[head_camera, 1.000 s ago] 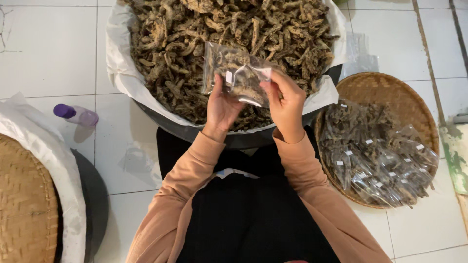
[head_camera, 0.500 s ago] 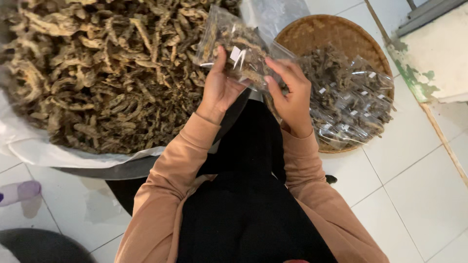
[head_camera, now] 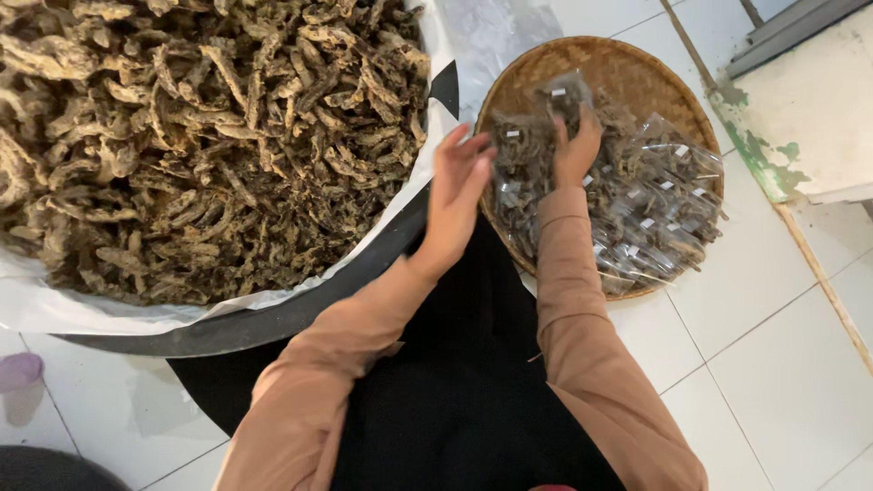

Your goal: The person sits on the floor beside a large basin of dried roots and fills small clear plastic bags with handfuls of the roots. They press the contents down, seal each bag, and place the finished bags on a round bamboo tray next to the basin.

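Gripping a small clear packet (head_camera: 562, 94) of dark dried pieces, the right hand (head_camera: 576, 148) is reaching over the round woven tray (head_camera: 607, 65) on the person's right; its fingers are curling around the packet's lower end, and the packet is standing up above the heap of filled clear packets (head_camera: 637, 209) that is covering most of that tray. Whether the held packet is already touching the heap is hard to tell, since the hand is hiding its bottom edge. The left hand (head_camera: 459, 191) is hanging empty, its fingers spread loosely and slightly bent, between the tray and the big dark basin (head_camera: 273, 314); it is holding nothing and is sitting just beside the basin's rim, close to the tray's near edge. That basin is lying to the person's left, lined with white plastic sheeting (head_camera: 118, 314) and piled high with brown, shrivelled dried strips (head_camera: 209, 136). Both arms are wearing tan sleeves (head_camera: 582, 345), and a black garment (head_camera: 455, 400) is filling the space between them. White floor tiles (head_camera: 773, 364) are showing beneath everything, with a small purple object (head_camera: 18, 371) peeking in at the left edge and a pale, chipped ledge (head_camera: 809, 109) sitting at the upper right.
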The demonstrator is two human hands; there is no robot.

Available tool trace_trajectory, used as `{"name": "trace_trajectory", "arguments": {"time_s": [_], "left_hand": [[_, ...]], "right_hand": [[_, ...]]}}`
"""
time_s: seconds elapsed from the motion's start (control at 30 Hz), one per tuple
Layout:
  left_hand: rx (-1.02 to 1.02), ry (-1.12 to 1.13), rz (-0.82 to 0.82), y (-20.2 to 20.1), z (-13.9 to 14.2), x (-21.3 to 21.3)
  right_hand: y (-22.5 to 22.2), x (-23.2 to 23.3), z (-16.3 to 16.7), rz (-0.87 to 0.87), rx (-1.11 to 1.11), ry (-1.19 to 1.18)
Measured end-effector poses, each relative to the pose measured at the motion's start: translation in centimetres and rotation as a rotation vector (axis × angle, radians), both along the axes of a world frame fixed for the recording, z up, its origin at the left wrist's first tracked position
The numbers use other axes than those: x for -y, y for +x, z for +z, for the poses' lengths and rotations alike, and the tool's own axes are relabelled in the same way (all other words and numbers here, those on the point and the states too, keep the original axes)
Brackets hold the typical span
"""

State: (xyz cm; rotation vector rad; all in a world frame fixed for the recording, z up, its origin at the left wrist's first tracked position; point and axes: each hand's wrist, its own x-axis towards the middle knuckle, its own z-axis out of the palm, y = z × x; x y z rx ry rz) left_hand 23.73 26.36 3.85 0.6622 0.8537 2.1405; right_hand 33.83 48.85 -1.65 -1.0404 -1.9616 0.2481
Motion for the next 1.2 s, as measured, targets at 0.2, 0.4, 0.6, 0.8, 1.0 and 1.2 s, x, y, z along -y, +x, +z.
{"name": "trace_trajectory", "arguments": {"time_s": [0.2,0.4,0.6,0.8,1.0,1.2], "left_hand": [[-0.771,-0.098,1.271,-9.6,-3.0,22.5],[-0.380,-0.942,1.667,-16.4,-10.4,40.9],[-0.117,-2.041,0.927,-13.9,-14.0,44.7],[-0.168,-2.042,0.625,-14.8,-12.6,45.3],[-0.133,-2.186,0.815,-16.5,-13.8,46.3],[-0.257,-2.168,0.616,-16.9,-14.1,47.5]], "right_hand": [[-0.3,-1.8,-2.2,-0.127,-0.016,-0.339],[2.1,1.5,-3.7,-0.164,-0.425,-0.053],[-0.1,11.0,-3.8,0.118,-0.649,-0.197],[-5.6,16.8,3.1,0.340,-0.479,-0.074],[-11.0,21.5,5.0,0.587,-0.545,-0.117],[-12.0,23.4,5.9,0.663,-0.471,-0.097]]}}
